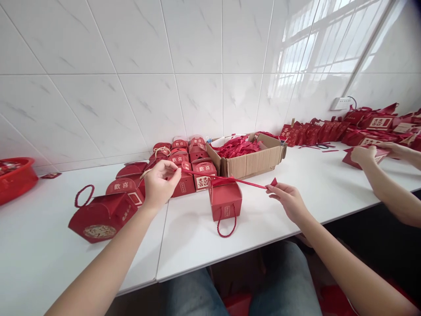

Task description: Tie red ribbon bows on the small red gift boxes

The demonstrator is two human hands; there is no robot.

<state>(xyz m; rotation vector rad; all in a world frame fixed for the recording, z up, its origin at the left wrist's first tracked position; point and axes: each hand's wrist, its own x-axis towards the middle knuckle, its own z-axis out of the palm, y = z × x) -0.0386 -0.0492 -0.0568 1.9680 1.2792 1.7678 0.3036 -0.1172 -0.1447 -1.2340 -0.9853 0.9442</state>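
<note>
Holding a red ribbon (250, 183) stretched between both hands, we have it lying across the top of a small red gift box (225, 199). The box stands upright on the white table (263, 228) with its cord handle (226, 226) hanging down the near face. Our left hand (161, 182) is to the left of the box and slightly behind it, its fingers closed in a pinch on one end of the ribbon. Our right hand (287, 199) is to the right of the box and a little nearer to us. Its thumb and forefinger nip the ribbon just short of the other end, so a short tail sticks up past the fingertips. The ribbon's long axis therefore runs side to side over the box, slanting gently towards us on the right. The box sits between the hands and neither hand touches it; the left looks a little nearer to it. Behind the box and to its right is an open cardboard carton (253, 162) heaped with more red ribbon. Behind the box and to its left is a cluster of closed red boxes (184, 158), with a larger box (101, 217) lying on its side further left and a red basin (16, 177) beyond that. Well to the right of the box, another person's hands (363, 154) are on a flat red piece.
</note>
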